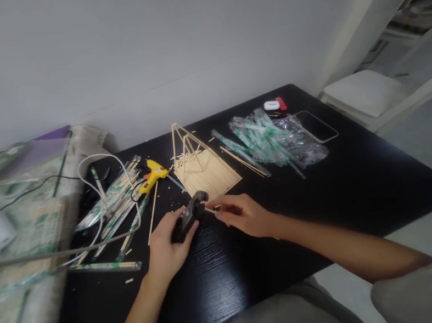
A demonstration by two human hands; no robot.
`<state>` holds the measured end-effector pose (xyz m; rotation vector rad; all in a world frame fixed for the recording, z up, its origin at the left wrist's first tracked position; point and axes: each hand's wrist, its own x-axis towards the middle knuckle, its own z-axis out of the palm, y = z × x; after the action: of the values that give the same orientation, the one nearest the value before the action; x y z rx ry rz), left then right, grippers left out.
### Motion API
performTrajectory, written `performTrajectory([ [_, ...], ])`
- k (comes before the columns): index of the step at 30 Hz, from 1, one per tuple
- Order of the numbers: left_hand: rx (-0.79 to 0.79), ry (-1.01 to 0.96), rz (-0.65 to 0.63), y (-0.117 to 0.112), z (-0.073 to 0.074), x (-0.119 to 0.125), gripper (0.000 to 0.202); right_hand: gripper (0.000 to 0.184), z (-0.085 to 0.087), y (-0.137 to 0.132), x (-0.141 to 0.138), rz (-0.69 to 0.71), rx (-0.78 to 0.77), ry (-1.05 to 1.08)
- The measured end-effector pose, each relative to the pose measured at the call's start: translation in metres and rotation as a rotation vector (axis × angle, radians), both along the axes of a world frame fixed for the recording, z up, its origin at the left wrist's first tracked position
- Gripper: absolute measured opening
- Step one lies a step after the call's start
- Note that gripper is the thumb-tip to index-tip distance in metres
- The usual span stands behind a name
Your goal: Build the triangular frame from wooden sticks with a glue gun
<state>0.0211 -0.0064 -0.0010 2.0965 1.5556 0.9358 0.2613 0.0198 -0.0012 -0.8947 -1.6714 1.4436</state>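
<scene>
My left hand (171, 243) is closed around a black hand tool with a curved jaw (192, 214); its exact kind is unclear. Between the thumb and fingers of my right hand (246, 214) is a thin wooden stick (210, 210), its end close to the tool's jaw. I cannot tell whether the two touch. Just beyond both hands lies a flat panel of wooden sticks laid side by side (212, 176). A pointed frame of sticks (174, 141) rises from its far part.
Left of the panel lies a yellow glue gun (153, 176), near wrapped chopsticks (121, 192) and a white cable (137, 208). Crumpled plastic wrappers (264, 136), a phone (315, 126) and a white case (272, 105) are on the black table (352, 176) to the right.
</scene>
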Motion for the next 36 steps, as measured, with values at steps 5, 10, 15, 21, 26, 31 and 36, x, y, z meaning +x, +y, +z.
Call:
performTrajectory([
  [5, 0.045, 0.066, 0.026, 0.002, 0.004, -0.002, 0.035, 0.032, 0.004, 0.000, 0.004, -0.124, 0.124, -0.003],
  [10, 0.024, 0.067, -0.040, -0.002, 0.002, 0.005, 0.032, 0.027, 0.002, -0.001, 0.004, -0.122, 0.186, 0.008],
  [15, 0.012, 0.059, -0.063, -0.006, 0.002, 0.008, 0.031, 0.021, 0.006, -0.001, 0.004, -0.119, 0.177, 0.005],
  [21, 0.003, 0.067, -0.058, -0.007, 0.003, 0.010, 0.031, 0.018, 0.008, -0.003, 0.004, -0.103, 0.150, 0.027],
  [26, -0.017, 0.058, -0.046, -0.008, 0.001, 0.010, 0.029, 0.018, 0.007, -0.003, 0.003, -0.099, 0.125, 0.034],
  [31, -0.026, 0.056, -0.053, -0.008, 0.000, 0.010, 0.028, 0.017, 0.008, -0.003, 0.003, -0.097, 0.110, 0.062],
  [36, -0.045, 0.055, -0.044, -0.008, 0.002, 0.011, 0.029, 0.021, 0.008, -0.004, 0.003, -0.100, 0.083, 0.047],
])
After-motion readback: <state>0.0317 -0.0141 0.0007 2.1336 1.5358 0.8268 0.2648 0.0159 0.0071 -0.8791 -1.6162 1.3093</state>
